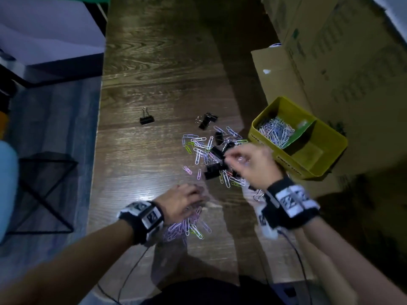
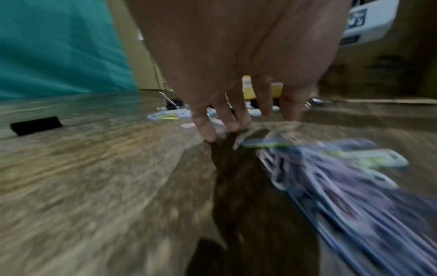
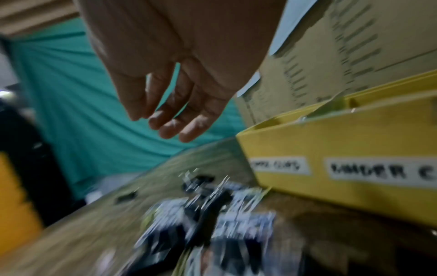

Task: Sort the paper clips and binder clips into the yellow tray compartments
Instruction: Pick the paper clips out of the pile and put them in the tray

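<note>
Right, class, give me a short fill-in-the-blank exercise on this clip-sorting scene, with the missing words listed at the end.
1. The paper clips already sorted lie in a tray coloured ____.
2. The lone binder clip on the table, apart from the mixed pile, is coloured ____.
3. The tray compartment nearer the person holds ____ clips.
4. Behind the tray stand boxes made of ____.

Missing words: yellow; black; no; cardboard

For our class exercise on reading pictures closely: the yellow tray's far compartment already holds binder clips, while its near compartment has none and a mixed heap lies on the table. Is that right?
Not quite. In the head view, the far compartment of the yellow tray holds paper clips, not binder clips. The rest stands: the near compartment holds no clips, and a mixed heap lies on the table.
</note>
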`<control>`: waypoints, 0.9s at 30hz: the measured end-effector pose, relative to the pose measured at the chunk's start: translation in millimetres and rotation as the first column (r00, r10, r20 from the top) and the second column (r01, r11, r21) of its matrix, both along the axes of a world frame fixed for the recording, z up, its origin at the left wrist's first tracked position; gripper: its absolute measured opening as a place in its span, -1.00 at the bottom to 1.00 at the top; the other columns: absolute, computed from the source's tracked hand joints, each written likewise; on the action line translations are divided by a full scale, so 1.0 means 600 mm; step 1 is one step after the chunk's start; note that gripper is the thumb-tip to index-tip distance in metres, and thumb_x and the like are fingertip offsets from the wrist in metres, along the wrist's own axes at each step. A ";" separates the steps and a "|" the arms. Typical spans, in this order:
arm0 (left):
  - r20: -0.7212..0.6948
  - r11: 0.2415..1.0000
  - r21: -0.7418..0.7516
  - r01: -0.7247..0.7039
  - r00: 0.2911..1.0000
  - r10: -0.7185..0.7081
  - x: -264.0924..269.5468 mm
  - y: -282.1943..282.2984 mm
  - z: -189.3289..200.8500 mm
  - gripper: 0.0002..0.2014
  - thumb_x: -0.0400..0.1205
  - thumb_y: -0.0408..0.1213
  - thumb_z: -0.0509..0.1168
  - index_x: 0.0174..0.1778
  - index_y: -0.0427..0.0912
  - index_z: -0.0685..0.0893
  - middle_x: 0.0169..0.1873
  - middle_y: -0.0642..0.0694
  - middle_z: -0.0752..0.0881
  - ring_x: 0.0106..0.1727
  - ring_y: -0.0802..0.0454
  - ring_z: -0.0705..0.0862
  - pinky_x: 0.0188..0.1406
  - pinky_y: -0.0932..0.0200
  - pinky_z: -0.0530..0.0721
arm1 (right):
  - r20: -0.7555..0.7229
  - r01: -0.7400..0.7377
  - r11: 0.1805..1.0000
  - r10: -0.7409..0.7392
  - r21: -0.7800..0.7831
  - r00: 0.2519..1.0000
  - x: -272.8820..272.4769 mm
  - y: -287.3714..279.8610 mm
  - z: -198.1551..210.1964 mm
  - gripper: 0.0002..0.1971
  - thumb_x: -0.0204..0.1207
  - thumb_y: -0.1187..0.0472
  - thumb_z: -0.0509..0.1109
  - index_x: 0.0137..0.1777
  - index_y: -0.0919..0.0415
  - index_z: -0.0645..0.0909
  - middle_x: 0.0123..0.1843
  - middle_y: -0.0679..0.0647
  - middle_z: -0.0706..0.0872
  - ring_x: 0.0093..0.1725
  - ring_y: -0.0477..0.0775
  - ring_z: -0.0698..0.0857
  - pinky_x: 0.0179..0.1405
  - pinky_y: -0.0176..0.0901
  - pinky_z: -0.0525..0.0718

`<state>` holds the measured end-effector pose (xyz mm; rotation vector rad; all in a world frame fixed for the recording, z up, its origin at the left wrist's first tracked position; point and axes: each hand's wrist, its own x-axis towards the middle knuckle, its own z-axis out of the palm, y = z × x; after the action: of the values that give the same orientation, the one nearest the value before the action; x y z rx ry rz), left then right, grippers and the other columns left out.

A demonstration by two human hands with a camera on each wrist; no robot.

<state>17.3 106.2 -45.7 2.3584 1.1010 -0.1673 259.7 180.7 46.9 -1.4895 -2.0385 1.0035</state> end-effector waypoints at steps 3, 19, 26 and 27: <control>-0.096 0.997 0.071 0.038 0.995 -0.031 -0.007 -0.048 -0.006 -0.59 0.58 0.10 0.05 0.31 0.10 0.48 0.24 -0.03 0.57 0.23 -0.05 0.52 0.04 0.02 0.59 | 0.177 -0.226 0.932 0.282 -0.282 0.943 -0.052 -0.088 -0.045 -0.66 0.46 0.01 0.47 0.22 0.01 0.63 0.04 0.02 0.75 -0.13 -0.15 0.64 0.04 -0.13 0.67; -0.075 0.863 -0.113 -0.492 0.870 0.486 -0.019 -0.156 -0.005 -0.05 0.40 -0.41 0.39 0.55 0.11 -0.07 0.41 -0.18 0.16 0.27 -0.16 0.47 0.13 0.04 0.65 | 0.539 -0.162 0.941 0.306 -0.298 0.785 -0.181 -0.253 -0.126 0.12 0.29 -0.20 0.51 0.62 0.30 -0.07 0.46 0.24 0.24 0.41 0.24 0.25 0.44 -0.01 0.30; -0.228 0.910 -0.095 -0.405 0.898 0.376 -0.014 -0.102 0.008 -0.41 0.54 -0.29 0.31 0.51 -0.02 0.33 0.42 -0.14 0.32 0.27 -0.21 0.45 0.30 0.01 0.48 | 0.409 -0.158 0.929 0.295 -0.336 0.864 -0.174 -0.229 -0.149 -0.36 0.46 0.20 0.47 0.51 0.17 0.32 0.40 0.21 0.32 0.43 0.27 0.34 0.37 0.11 0.48; -0.197 0.909 -0.107 -0.403 0.905 0.378 -0.018 -0.101 0.007 -0.47 0.54 -0.30 0.30 0.47 -0.04 0.40 0.38 -0.14 0.38 0.26 -0.20 0.49 0.29 0.03 0.49 | 0.405 -0.180 0.925 0.314 -0.336 0.859 -0.176 -0.227 -0.149 -0.46 0.49 0.23 0.43 0.46 0.20 0.39 0.38 0.23 0.36 0.41 0.29 0.38 0.35 0.10 0.48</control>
<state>6.7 45.5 -41.5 1.9740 1.5672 -0.2979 153.9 44.6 -42.4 -1.7724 -2.5587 1.1810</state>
